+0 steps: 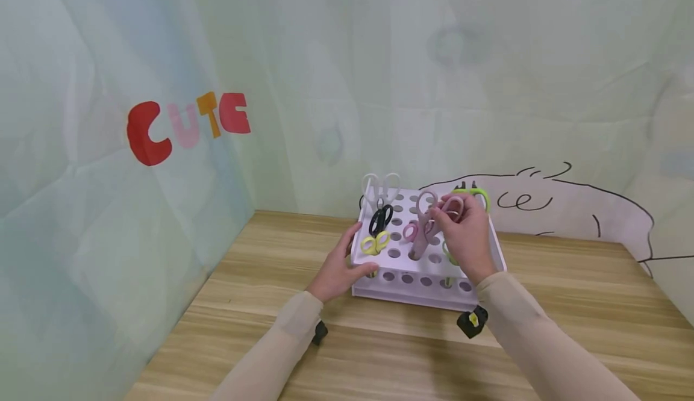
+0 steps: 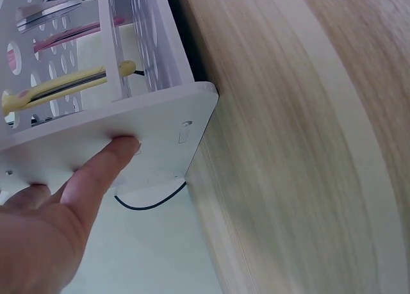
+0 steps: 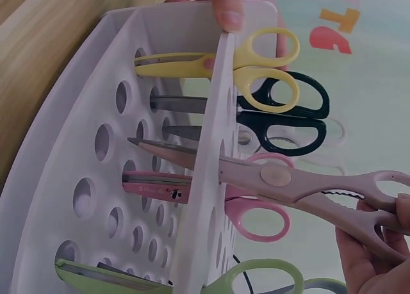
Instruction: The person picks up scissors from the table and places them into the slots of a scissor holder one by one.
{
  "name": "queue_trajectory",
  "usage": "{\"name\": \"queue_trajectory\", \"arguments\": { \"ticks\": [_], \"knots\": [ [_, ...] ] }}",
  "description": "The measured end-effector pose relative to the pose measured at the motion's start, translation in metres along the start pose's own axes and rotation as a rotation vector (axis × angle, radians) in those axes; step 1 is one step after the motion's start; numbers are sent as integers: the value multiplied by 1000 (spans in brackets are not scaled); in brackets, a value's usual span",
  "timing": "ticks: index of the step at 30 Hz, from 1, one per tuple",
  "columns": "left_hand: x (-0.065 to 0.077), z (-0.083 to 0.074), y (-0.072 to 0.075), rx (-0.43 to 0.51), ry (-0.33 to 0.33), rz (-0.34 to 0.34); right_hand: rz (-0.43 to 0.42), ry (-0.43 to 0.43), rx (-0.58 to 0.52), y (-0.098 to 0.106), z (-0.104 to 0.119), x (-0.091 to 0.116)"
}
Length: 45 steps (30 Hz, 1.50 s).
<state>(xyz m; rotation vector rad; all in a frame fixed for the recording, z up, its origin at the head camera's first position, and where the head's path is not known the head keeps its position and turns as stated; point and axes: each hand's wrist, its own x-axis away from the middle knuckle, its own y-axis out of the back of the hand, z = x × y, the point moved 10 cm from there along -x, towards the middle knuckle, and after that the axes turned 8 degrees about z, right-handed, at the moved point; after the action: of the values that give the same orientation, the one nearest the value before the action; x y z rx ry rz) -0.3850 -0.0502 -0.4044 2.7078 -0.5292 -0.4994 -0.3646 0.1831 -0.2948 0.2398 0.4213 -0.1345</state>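
Observation:
A white two-tier rack [image 1: 390,264] with rows of round holes stands on the wooden table. My left hand [image 1: 337,271] grips its left end, thumb on the top panel's front edge and fingers against the side panel [image 2: 154,127]. My right hand [image 1: 470,238] pinches the handles of large mauve scissors [image 3: 275,174] above the rack. Their blades pass down through a front-row hole, and in the right wrist view the tip reaches close to the lower panel. Yellow scissors [image 3: 266,89], black scissors [image 3: 288,124] and pink scissors [image 3: 256,218] stand in other holes around them.
Green scissors [image 3: 253,275] stand at the rack's right, partly behind my right hand. Bright green-handled scissors [image 1: 481,195] and white-handled scissors [image 1: 391,183] are at the back. A curtain wall [image 1: 336,88] rises behind the wooden table [image 1: 260,268].

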Motion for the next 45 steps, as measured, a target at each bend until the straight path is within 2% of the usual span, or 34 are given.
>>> {"name": "queue_trajectory", "arguments": {
  "ticks": [6, 7, 9, 16, 18, 33, 42, 45],
  "knots": [
    [11, -40, 2, -4, -1, 11, 24, 12, 39, -5, 1, 0],
    [11, -40, 2, -3, 2, 12, 29, 11, 49, -7, 1, 0],
    [10, -37, 2, 1, 3, 12, 40, 7, 61, -9, 0, 0],
    [-2, 1, -1, 14, 13, 7, 76, -1, 73, -14, -2, 3],
    [-2, 4, -2, 12, 13, 6, 86, -5, 74, -16, -1, 4],
    [0, 7, -2, -15, 36, 7, 125, -53, 111, -19, -11, 3],
    [-1, 5, -2, 5, 3, 2, 117, -41, 115, -19, -11, 4],
    [-1, 6, -1, 13, 11, 3, 121, -48, 120, -19, -12, 5]
  ]
}}
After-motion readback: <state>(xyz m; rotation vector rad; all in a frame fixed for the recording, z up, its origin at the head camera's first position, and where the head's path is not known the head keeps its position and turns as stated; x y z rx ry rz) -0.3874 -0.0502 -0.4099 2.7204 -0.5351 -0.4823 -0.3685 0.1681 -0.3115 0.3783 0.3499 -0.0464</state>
